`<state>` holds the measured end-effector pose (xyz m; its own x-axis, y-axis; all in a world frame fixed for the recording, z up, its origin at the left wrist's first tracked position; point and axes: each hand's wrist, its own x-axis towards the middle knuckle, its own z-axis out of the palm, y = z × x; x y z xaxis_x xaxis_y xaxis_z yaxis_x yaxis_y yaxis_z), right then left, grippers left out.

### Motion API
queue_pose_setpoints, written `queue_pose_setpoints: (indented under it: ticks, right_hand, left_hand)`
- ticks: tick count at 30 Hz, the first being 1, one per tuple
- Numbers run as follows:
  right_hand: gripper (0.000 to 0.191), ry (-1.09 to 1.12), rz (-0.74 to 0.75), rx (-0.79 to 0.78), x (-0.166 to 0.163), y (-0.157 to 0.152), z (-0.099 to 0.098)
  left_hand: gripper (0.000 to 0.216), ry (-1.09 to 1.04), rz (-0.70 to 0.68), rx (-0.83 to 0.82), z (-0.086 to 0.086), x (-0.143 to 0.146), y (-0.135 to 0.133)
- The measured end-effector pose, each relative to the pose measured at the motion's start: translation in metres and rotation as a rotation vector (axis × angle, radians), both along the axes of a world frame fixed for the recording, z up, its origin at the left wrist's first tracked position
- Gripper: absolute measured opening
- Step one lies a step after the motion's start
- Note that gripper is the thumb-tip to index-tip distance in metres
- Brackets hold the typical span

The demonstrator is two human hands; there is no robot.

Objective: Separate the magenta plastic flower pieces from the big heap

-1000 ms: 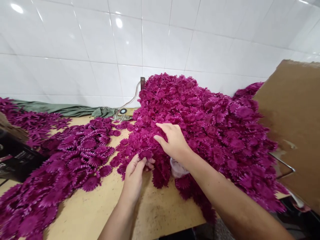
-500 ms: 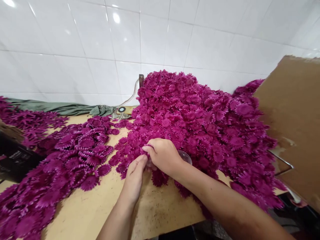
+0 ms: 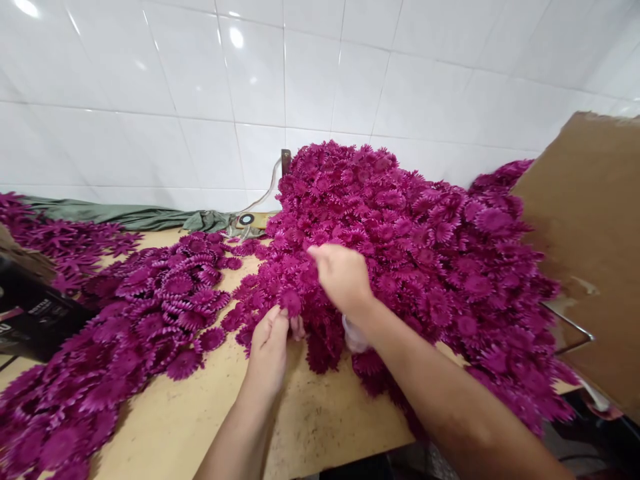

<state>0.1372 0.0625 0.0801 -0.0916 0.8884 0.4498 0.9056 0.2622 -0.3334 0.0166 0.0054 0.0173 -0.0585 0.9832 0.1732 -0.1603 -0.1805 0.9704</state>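
A workshop, by the look of it: magenta flower pieces [image 3: 400,220] in bulk, heaped high at the back edge of a stained, bare worktop [image 3: 340,420], more strewn leftward, brown cardboard [image 3: 590,240] toward its right edge, and a white tiled wall [image 3: 310,80] behind

Well to the left of the fingers [image 3: 276,328] of the left hand [image 3: 269,353], a black package [image 3: 37,333] bore pale, slanted capitals [image 3: 46,305] that seemed to read "BOTTLE". Farther from the fingers, larger characters [image 3: 5,327] on the same package were cut off by the view's edge; the finer print was too small to read.
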Motion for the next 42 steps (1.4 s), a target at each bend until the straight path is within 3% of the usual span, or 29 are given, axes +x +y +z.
queue_pose_setpoints:
  ticks: [2,4,6,8,11,13,17,21,25,28,34,38,42]
  right_hand:
    - [0.03,0.106,-0.106,0.033,0.015,0.011,0.009]
    - [0.028,0.193,-0.091,0.065,0.025,0.014,0.013]
    - [0.047,0.236,0.018,0.046,0.028,0.007,0.013]
    - [0.055,0.256,0.176,-0.056,0.021,-0.008,0.007]
    - [0.035,0.323,0.379,-0.283,0.002,-0.028,-0.005]
    - [0.017,0.355,0.429,-0.369,-0.008,-0.033,-0.012]
    - [0.015,0.371,0.401,-0.331,-0.015,-0.03,-0.018]
    - [0.017,0.172,0.229,-0.203,-0.01,-0.027,-0.016]
    - [0.03,0.047,0.137,-0.194,-0.01,-0.028,-0.014]
    - [0.031,0.112,0.19,-0.22,-0.014,-0.029,-0.017]
    - [0.013,0.456,0.502,-0.332,-0.014,-0.026,-0.025]
    - [0.01,0.454,0.467,-0.377,-0.008,-0.027,-0.024]
    - [0.026,0.291,0.311,-0.342,-0.007,-0.029,-0.023]
  left_hand:
    - [0.03,-0.013,0.006,0.0,-0.001,-0.001,-0.001]
    - [0.03,-0.011,0.014,-0.018,-0.002,-0.002,-0.002]
    - [0.03,-0.004,0.019,-0.043,-0.003,-0.003,-0.001]
    - [0.031,0.017,0.014,-0.064,-0.004,-0.003,0.0]
    - [0.032,0.054,0.017,-0.072,-0.006,-0.003,0.001]
    - [0.033,0.081,0.024,-0.052,-0.006,-0.003,0.001]
    - [0.035,0.146,0.01,0.006,-0.003,-0.003,-0.001]
    - [0.029,0.121,0.021,0.008,-0.002,-0.003,-0.003]
    - [0.024,0.054,0.092,-0.035,-0.002,-0.001,-0.002]
    - [0.027,0.013,0.096,-0.035,-0.003,0.001,-0.001]
    - [0.029,-0.01,0.161,0.003,-0.009,0.0,0.004]
    - [0.031,0.142,0.303,0.143,-0.011,-0.002,0.003]
    - [0.022,0.437,0.442,0.378,-0.012,-0.003,0.0]
